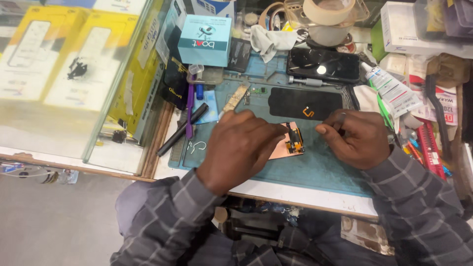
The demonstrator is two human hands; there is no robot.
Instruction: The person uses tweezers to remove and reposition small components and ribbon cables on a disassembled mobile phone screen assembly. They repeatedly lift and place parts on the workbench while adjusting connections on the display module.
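1. Blue work mat [315, 170]: covers the bench under both hands and reaches beyond them towards the clutter at the far side.
2. Glass showcase [74, 74]: stands well to the left of the left hand, with yellow boxes behind its pane.
3. Left hand [239, 148]: lies palm down, fingers curled and pressed on the left part of the copper-backed phone screen, holding it flat on the mat.
4. Right hand [357, 138]: rests on the mat just right of the screen, fingers closed in a loose fist with a ring on one finger; whether it grips a small tool cannot be told.
5. Black phone [323, 64]: lies glass up, far beyond the right hand.
6. Black display panel [305, 103]: lies just beyond the gap between the two hands, with a small orange mark near its middle.
7. Teal box [204, 39]: sits far beyond the left hand.
8. Copper-backed phone screen [287, 143]: lies between the hands, its left side hidden under the left fingers; a black and orange flex part shows at its right edge, near the right thumb.
9. White glue tube [389, 88]: lies beyond the right hand, slanted.
10. Purple pry tool [189, 106] and black pen [182, 129]: lie to the left of the left hand, crossing each other.
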